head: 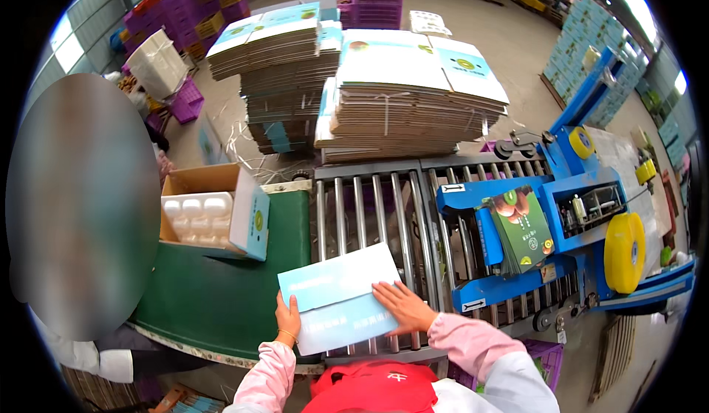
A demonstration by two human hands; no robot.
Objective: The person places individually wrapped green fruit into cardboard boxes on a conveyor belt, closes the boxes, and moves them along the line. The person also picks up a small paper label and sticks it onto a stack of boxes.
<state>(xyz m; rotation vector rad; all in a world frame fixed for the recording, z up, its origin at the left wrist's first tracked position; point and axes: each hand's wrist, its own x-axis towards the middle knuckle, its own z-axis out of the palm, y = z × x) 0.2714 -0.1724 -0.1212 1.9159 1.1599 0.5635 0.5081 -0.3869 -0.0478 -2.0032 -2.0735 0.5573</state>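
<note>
A light-blue and white cardboard carton (pixel 338 296) lies with its top flaps folded down, their edges meeting along a seam. It spans the edge of the green belt and the steel rollers, slightly turned. My left hand (pixel 287 320) grips its left end, thumb on the upper edge. Over the right end, my right hand (pixel 407 309) holds it with fingers spread flat on the top flaps. Further left on the belt stands an open carton (pixel 256 219) with white moulded trays (pixel 198 219) inside.
Right of the rollers (pixel 359 208) is a blue carton-taping machine (pixel 581 191) with a yellow tape roll (pixel 625 253) and green printed leaflets (pixel 520 230) on it. Flattened cartons (pixel 410 102) are stacked behind. A blurred person (pixel 83 208) is at the left of the green belt (pixel 221 296).
</note>
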